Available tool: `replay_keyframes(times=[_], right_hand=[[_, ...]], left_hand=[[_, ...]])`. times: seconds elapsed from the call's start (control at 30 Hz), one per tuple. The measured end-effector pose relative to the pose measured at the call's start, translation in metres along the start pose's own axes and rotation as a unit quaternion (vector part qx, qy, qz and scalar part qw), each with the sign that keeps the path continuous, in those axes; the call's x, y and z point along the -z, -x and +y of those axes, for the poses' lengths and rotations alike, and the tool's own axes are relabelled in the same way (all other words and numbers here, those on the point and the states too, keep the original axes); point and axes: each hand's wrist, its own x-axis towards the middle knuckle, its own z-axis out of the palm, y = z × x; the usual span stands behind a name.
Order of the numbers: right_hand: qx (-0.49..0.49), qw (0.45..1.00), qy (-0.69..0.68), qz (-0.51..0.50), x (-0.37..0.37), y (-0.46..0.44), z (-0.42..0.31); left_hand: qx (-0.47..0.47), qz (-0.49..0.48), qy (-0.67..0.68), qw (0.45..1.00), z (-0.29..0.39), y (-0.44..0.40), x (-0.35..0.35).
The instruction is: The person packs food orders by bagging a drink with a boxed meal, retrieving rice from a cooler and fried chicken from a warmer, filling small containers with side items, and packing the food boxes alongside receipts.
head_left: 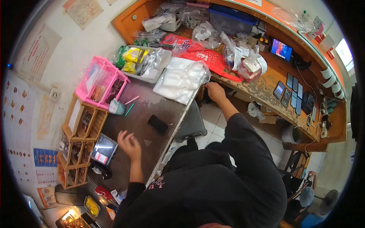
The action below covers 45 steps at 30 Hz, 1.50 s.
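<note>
Above the dark counter, my left hand (pixel 130 145) is open, its fingers apart and nothing in them. Close by lie a black phone (pixel 157 124) and a black device with a bright screen and a red-and-white label (pixel 104 149). My right hand (pixel 216 92) is held out past the counter's corner, its fingers curled; whether they grip anything is hidden. Just beyond it lie a stack of clear plastic bags (pixel 178 81) and a red printed bag (pixel 213 62).
A pink basket (pixel 99 81) and wooden racks (pixel 81 121) line the wall side. A tray of packets (pixel 152 72) stands at the far end. Several phones (pixel 292 93) and a tablet (pixel 281 49) rest on the right-hand shelf. Below is a grey stool (pixel 192 123).
</note>
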Motion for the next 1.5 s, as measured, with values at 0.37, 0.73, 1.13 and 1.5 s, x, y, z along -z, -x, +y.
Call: replay_keyframes(times=[0.37, 0.73, 1.13, 1.5], right_hand=[[0.23, 0.972, 0.037, -0.023, -0.056, -0.14, 0.062], [0.457, 0.854, 0.028, -0.247, -0.073, -0.238, 0.081], [0.389, 0.838, -0.073, -0.375, -0.075, -0.273, 0.063], [0.183, 0.9, -0.288, -0.27, 0.061, -0.224, 0.04]], left_hand=[[-0.055, -0.197, 0.362, 0.909, 0.19, -0.136, -0.287], [0.17, -0.258, 0.207, 0.928, 0.231, -0.146, -0.414], [0.217, -0.261, 0.123, 0.932, 0.211, -0.111, -0.463], [0.231, -0.163, 0.07, 0.957, 0.173, -0.094, -0.472]])
